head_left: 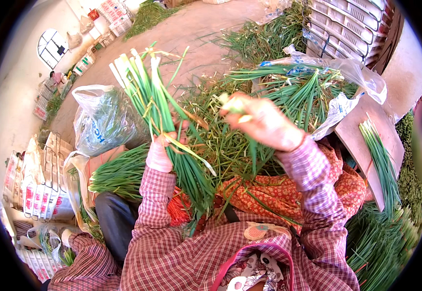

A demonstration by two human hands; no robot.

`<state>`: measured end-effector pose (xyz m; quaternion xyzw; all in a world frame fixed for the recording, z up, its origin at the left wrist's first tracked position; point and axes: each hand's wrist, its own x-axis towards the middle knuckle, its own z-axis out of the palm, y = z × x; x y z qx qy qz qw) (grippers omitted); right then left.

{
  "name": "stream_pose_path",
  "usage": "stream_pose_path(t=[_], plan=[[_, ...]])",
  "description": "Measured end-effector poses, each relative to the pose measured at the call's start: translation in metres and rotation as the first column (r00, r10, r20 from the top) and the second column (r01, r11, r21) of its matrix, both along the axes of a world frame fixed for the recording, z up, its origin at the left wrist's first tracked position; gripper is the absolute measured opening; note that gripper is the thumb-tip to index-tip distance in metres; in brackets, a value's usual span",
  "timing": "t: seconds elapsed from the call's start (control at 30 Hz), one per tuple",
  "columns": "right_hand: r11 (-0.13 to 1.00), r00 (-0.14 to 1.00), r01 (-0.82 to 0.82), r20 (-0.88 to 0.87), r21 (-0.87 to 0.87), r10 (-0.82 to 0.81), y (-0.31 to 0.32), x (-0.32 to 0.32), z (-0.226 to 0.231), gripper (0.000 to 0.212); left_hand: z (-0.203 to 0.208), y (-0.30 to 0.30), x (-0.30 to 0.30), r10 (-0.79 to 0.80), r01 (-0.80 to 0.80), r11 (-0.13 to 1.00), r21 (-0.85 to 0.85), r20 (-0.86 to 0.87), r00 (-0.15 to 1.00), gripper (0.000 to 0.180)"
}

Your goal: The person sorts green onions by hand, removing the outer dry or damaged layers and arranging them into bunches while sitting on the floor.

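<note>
The bunch of green onions (165, 121) at centre left is bright green with white ends and a few yellowed leaves. The sleeves (313, 179) are pink-and-white plaid, the lap cloth (269, 186) at centre orange with a small floral print.

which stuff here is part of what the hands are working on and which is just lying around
In hand: bunch of green stalks gripped by left hand; right hand pinching a trimmed piece.

Lying about: clear plastic bag, white crates, board, loose trimmings.

We wear a long-sleeved shirt in red and white check, cuffs buttoned close at both wrists, bare hands beyond them. Nearer our chest hangs a pink-edged patterned cloth, with orange floral fabric over our lap.
</note>
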<state>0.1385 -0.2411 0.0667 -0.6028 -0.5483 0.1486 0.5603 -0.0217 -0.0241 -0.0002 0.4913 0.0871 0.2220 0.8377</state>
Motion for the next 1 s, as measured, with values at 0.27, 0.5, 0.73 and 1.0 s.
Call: stream_pose_path(t=[0.27, 0.5, 0.73, 1.0], plan=[[0.997, 0.965, 0.072, 0.253, -0.017, -0.065, 0.034, -0.03, -0.016, 0.022, 0.003, -0.039, 0.015, -0.16, 0.166, 0.972, 0.164, -0.051, 0.986, 0.049], [0.997, 0.949, -0.02, 0.312, -0.07, 0.041, 0.023, -0.029, -0.018, 0.023, 0.015, -0.054, 0.018, -0.048, 0.107, 0.951, 0.291, -0.203, 0.978, 0.044], [0.993, 0.967, -0.11, 0.228, -0.035, 0.115, 0.026, -0.028, -0.023, 0.018, 0.006, -0.048, 0.017, -0.14, 0.165, 0.963, 0.214, -0.128, 0.982, 0.036], [0.984, 0.92, 0.089, 0.39, -0.154, -0.022, 0.015, -0.025, -0.017, 0.03, 0.016, -0.054, 0.007, 0.007, 0.18, 0.858, 0.481, -0.361, 0.932, 0.038]])
